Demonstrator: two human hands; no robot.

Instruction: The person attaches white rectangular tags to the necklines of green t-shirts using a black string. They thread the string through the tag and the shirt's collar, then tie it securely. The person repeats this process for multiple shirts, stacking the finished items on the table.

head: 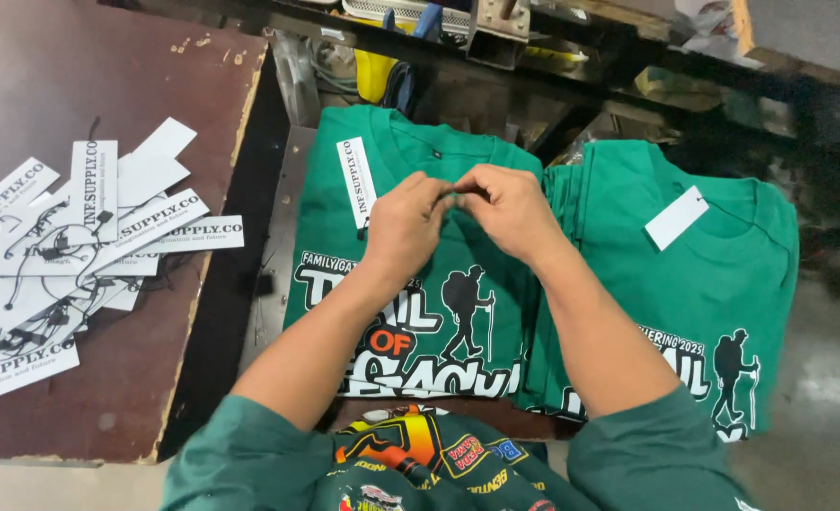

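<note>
Hands meet over a green shirt (pixel 391 312) in the middle of the bench. The left hand (pixel 403 230) and right hand (pixel 507 210) pinch something tiny together. A white tag (pixel 356 182) hangs near the shirt's collar. More tags (pixel 70 246) lie on the brown table (pixel 88 85) at left. A shirt pile (pixel 723 284) sits at right.

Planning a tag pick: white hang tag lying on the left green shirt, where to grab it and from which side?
Judging by its pose, take the white hang tag by its upper free end, coming from the left. It lies flat and narrow on the left green shirt; its lower end carries the string, close to the left hand and right hand.
</note>
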